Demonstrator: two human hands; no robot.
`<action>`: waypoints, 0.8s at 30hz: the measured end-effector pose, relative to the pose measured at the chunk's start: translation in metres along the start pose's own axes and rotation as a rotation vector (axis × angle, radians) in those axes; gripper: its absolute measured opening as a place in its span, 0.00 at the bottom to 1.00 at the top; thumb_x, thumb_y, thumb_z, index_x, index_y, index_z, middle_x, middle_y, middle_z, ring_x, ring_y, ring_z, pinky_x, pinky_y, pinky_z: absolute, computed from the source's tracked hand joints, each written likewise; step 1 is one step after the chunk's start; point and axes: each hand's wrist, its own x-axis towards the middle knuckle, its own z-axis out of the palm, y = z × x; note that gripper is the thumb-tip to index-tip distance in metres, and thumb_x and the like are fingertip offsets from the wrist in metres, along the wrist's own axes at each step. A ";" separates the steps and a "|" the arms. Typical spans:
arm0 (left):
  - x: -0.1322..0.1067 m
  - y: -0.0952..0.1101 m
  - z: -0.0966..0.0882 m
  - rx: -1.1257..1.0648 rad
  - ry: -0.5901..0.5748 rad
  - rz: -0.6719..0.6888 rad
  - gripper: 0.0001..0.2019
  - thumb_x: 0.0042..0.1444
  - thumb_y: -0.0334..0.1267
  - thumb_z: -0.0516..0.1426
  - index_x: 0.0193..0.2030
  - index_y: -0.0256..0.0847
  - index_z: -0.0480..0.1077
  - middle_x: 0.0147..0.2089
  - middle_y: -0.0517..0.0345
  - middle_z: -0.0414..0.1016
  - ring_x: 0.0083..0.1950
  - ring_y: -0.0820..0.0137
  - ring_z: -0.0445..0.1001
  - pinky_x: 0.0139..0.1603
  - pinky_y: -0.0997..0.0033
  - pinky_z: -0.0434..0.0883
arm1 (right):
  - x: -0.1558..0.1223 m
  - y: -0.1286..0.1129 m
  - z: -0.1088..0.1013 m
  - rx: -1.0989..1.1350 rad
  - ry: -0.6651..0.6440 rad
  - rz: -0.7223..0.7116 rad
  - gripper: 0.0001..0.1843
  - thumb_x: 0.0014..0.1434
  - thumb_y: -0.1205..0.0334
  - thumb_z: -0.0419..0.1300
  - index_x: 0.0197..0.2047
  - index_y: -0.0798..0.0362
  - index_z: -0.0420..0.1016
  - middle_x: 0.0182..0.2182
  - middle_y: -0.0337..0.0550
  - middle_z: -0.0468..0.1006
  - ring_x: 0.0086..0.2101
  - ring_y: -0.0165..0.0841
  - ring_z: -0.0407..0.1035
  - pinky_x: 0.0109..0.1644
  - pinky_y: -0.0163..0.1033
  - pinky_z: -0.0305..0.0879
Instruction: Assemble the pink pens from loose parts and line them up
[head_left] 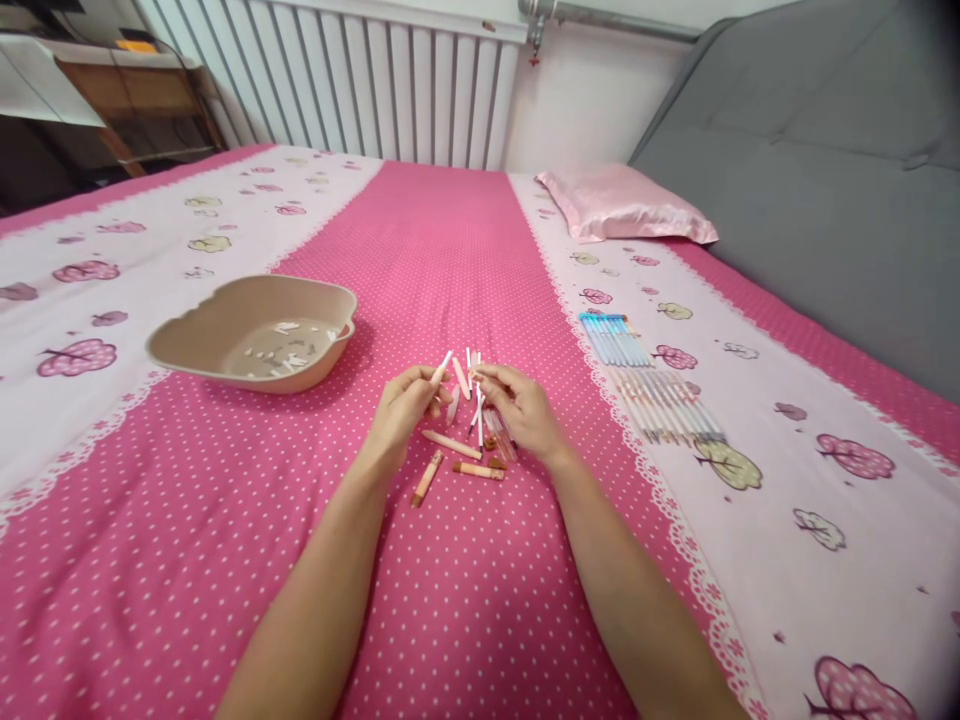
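Note:
My left hand is closed in a pinch on a thin white pen refill that points up and to the right. My right hand is closed round a small bunch of pen parts, pink barrels and thin refills standing up between the fingers. Both hands hover close together over the pink dotted bedspread. Under them lie several loose orange-pink pen pieces.
A beige scalloped bowl with small white bits inside sits at the left. A row of several assembled pens lies at the right. A pink pillow and grey headboard are behind; a radiator stands at the back.

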 end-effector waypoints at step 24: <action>-0.005 -0.002 0.004 0.118 -0.347 -0.003 0.12 0.52 0.39 0.56 0.41 0.36 0.70 0.34 0.58 0.72 0.31 0.74 0.69 0.32 0.75 0.66 | 0.004 -0.001 -0.004 0.818 0.307 0.326 0.13 0.45 0.60 0.67 0.35 0.52 0.75 0.29 0.35 0.74 0.24 0.22 0.61 0.28 0.29 0.60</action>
